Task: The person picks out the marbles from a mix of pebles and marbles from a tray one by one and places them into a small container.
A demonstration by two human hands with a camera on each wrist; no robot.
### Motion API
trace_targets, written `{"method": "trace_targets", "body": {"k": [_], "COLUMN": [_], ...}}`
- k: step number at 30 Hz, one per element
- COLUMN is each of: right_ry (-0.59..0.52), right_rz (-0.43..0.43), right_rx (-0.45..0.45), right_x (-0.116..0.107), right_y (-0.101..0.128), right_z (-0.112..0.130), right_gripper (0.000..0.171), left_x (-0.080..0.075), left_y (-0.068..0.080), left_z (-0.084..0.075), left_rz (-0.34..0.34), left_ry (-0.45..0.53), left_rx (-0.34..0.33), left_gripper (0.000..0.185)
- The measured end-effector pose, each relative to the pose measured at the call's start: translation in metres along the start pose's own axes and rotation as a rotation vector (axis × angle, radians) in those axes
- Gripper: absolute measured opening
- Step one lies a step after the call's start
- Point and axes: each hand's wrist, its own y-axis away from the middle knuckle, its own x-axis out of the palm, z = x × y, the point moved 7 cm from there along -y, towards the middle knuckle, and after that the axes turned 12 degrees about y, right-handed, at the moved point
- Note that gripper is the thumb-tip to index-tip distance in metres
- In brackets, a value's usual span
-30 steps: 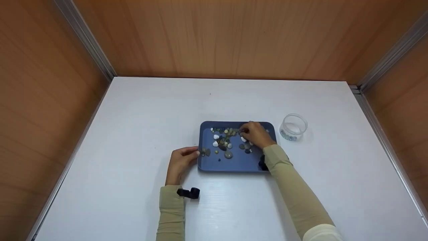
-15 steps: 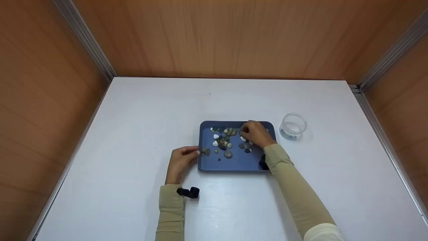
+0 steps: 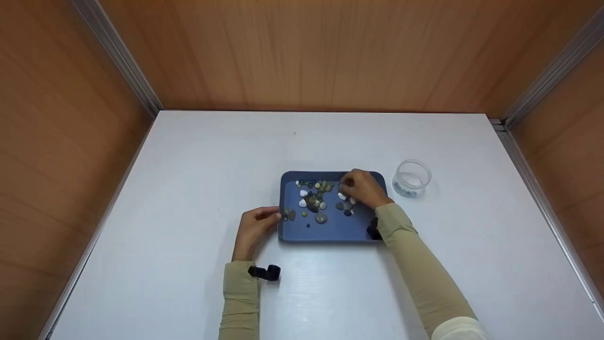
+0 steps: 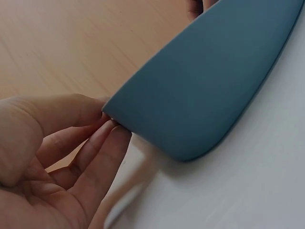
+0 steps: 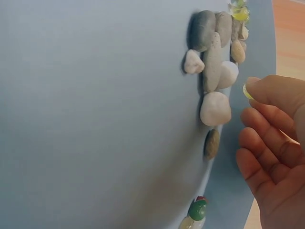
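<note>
A blue tray (image 3: 339, 231) holds pebbles and small glass pieces. At its left edge my left hand (image 3: 255, 229) pinches the rim; the left wrist view shows thumb and fingertips meeting on the tray wall (image 4: 205, 81). My right hand (image 3: 363, 188) is over the tray's far right part. In the right wrist view its thumb and index finger pinch a small yellow glass pebble (image 5: 247, 91), mostly covered by the thumb. Beside these fingers lie a white pebble (image 5: 215, 109), a long grey pebble (image 5: 212, 67) and a brown pebble (image 5: 212, 144).
To the right of the tray stands a clear round container (image 3: 412, 177) with several pale blue glass pieces at its bottom. The white table (image 3: 198, 156) is bordered by wooden panels (image 3: 302, 56) at the back and sides.
My right hand has barely shifted over the far right part of the tray. The left hand keeps its grip on the rim, and the tray stays in place.
</note>
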Motion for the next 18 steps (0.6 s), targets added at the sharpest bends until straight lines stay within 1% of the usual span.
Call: {"method": "trace_targets", "body": {"k": [9,18], "right_ry": [0.016,0.013], "right_rz": [-0.042,-0.082], "right_rx": [-0.032,-0.072], "right_x": [-0.007,-0.015], "right_y": [0.001,0.002], "right_z": [0.002,0.005], "right_gripper": [0.016,0.014], "left_x": [0.000,-0.002], "left_y": [-0.001,0.000], "left_z": [-0.002,-0.002], "left_rz": [0.009,0.020], "left_ry": [-0.021,-0.017], "left_rx": [-0.010,0.023], "left_gripper": [0.027,0.027]}}
